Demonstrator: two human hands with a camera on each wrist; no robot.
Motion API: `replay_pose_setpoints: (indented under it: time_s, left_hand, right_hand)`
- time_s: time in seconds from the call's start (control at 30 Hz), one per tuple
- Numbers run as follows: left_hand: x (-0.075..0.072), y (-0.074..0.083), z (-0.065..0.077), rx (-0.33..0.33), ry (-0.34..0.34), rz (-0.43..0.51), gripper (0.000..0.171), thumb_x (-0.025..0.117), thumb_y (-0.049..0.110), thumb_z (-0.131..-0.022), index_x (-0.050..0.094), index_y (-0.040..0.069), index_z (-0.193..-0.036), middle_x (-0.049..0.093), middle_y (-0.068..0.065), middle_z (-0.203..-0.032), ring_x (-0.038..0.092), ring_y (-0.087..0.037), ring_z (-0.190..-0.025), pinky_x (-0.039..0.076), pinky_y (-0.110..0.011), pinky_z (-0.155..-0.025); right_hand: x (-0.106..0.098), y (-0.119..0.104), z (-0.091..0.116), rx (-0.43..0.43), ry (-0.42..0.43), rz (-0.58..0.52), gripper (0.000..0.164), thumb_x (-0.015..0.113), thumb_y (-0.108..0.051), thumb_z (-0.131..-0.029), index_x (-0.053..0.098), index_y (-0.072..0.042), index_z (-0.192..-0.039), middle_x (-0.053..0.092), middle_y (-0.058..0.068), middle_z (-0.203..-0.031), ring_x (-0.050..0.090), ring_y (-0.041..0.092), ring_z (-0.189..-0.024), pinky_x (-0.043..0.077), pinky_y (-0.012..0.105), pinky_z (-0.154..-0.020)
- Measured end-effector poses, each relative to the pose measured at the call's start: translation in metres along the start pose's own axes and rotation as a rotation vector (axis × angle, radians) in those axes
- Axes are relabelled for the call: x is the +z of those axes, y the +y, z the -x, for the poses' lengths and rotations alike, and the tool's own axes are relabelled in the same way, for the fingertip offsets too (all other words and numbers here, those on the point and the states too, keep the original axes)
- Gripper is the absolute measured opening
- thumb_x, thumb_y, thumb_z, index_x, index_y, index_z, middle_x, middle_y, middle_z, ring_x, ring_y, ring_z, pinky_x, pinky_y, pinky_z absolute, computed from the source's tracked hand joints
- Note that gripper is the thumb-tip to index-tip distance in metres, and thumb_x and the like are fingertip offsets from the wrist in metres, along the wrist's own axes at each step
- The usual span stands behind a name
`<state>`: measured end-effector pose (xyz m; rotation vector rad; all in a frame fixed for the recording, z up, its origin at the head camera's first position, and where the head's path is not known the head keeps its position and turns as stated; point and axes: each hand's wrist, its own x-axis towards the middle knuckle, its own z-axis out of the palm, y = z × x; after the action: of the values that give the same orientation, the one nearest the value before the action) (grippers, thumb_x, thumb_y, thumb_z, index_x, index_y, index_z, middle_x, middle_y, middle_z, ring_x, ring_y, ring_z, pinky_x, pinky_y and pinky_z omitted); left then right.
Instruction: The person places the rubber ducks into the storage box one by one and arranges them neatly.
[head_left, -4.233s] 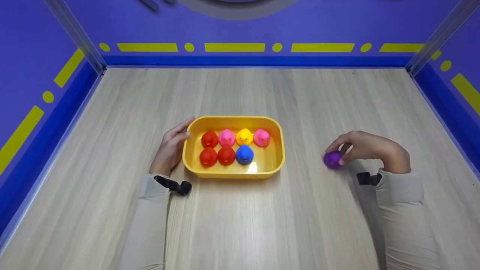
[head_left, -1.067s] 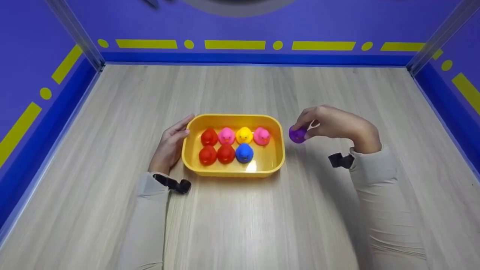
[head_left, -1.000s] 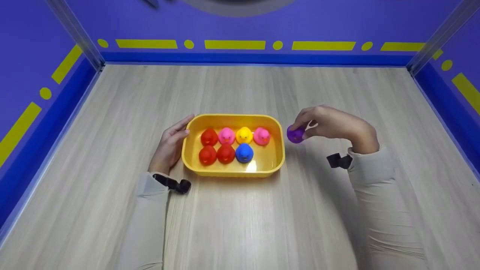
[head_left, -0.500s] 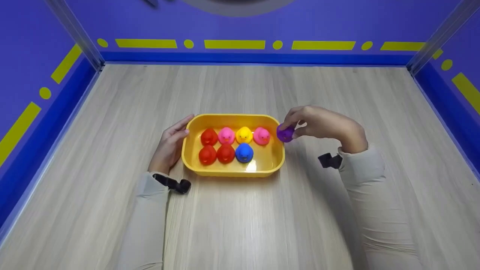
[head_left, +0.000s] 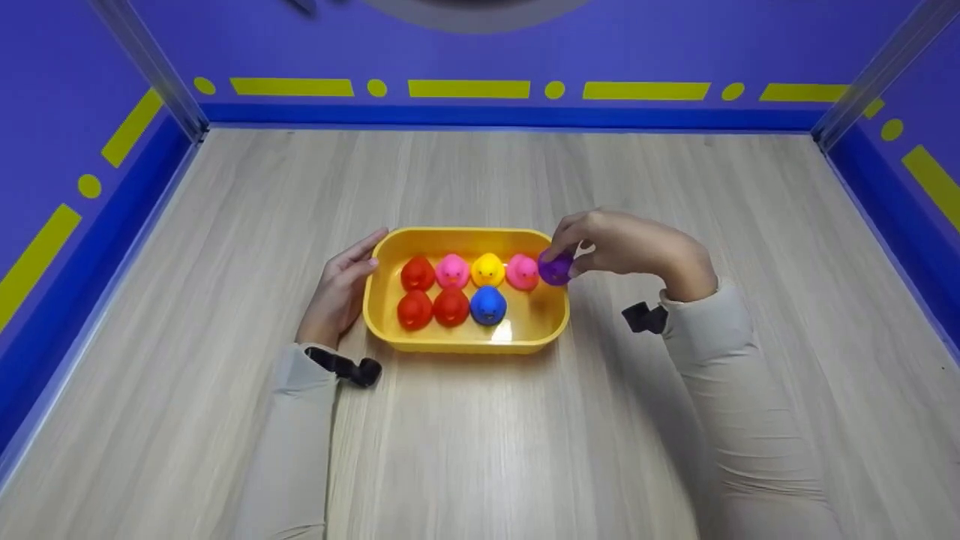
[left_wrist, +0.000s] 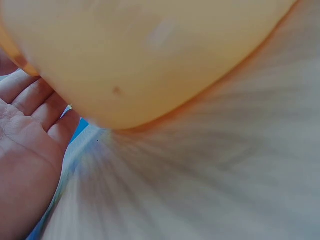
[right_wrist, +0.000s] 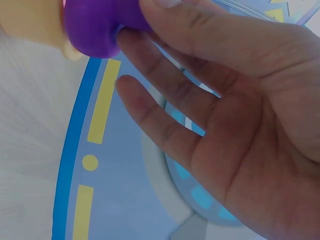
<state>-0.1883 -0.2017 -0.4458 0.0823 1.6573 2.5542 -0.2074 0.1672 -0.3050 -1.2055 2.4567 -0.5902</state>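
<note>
My right hand (head_left: 626,244) pinches a purple rubber duck (head_left: 556,270) between thumb and fingers, over the right rim of a yellow plastic container (head_left: 465,348). In the right wrist view the purple duck (right_wrist: 95,25) overlaps the container's wall, and the two lower fingers stretch out free. My left hand (head_left: 339,289) holds the container's left end, thumb at the rim and fingers along the outer wall. Inside stand two rows of ducks. The back row has a red duck (head_left: 418,274), two pink ones and a yellow duck (head_left: 488,271); two red ones and a blue duck (head_left: 489,306) are in front.
The container stands on a wood-grain table (head_left: 480,442). Blue panels with yellow markings, such as the back wall (head_left: 480,56), enclose the table's back and sides. A black wrist camera (head_left: 645,318) sits at my right cuff, another (head_left: 360,372) at the left.
My right hand has lifted the purple duck from the table on the right and carried it left, over the container's right rim. The left hand and the container have stayed in place.
</note>
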Motion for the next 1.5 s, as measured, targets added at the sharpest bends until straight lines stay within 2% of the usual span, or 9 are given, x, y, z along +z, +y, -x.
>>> replay_pose_setpoints:
  time_s: [0.37, 0.67, 0.97, 1.5]
  left_hand:
    - [0.000, 0.001, 0.000, -0.007, -0.016, -0.001, 0.052, 0.041, -0.004, -0.093, 0.034, -0.007, -0.144, 0.036, -0.016, -0.152, 0.041, -0.018, -0.135, 0.033, -0.032, -0.114]
    - [-0.001, 0.001, -0.001, -0.011, -0.031, -0.010, 0.053, 0.040, -0.004, -0.094, 0.030, -0.008, -0.146, 0.029, -0.019, -0.155, 0.037, -0.020, -0.138, 0.030, -0.035, -0.116]
    - [0.000, 0.001, 0.001, -0.013, -0.018, -0.011, 0.052, 0.041, -0.003, -0.093, 0.034, -0.006, -0.145, 0.034, -0.017, -0.154, 0.035, -0.019, -0.140, 0.031, -0.031, -0.116]
    - [0.000, 0.001, 0.000, -0.013, -0.025, -0.025, 0.053, 0.042, -0.003, -0.093, 0.033, -0.007, -0.145, 0.032, -0.017, -0.154, 0.034, -0.021, -0.141, 0.033, -0.030, -0.114]
  right_hand:
    - [0.003, -0.005, -0.014, -0.001, -0.042, 0.006, 0.029, 0.070, 0.005, -0.081, 0.074, -0.007, -0.107, 0.069, 0.009, -0.105, 0.064, 0.023, -0.097, 0.056, 0.039, -0.089]
    - [0.005, -0.011, -0.025, 0.069, -0.114, 0.063, 0.030, 0.068, 0.006, -0.082, 0.074, -0.008, -0.107, 0.069, 0.009, -0.106, 0.063, 0.023, -0.099, 0.055, 0.039, -0.092]
    - [0.014, -0.011, -0.032, 0.073, -0.150, 0.066, 0.030, 0.068, 0.007, -0.081, 0.074, -0.008, -0.107, 0.070, 0.009, -0.107, 0.063, 0.024, -0.098, 0.055, 0.038, -0.092]
    - [0.025, -0.015, -0.041, 0.113, -0.262, 0.104, 0.032, 0.067, 0.002, -0.085, 0.071, -0.009, -0.115, 0.069, 0.008, -0.115, 0.062, 0.024, -0.102, 0.052, 0.040, -0.097]
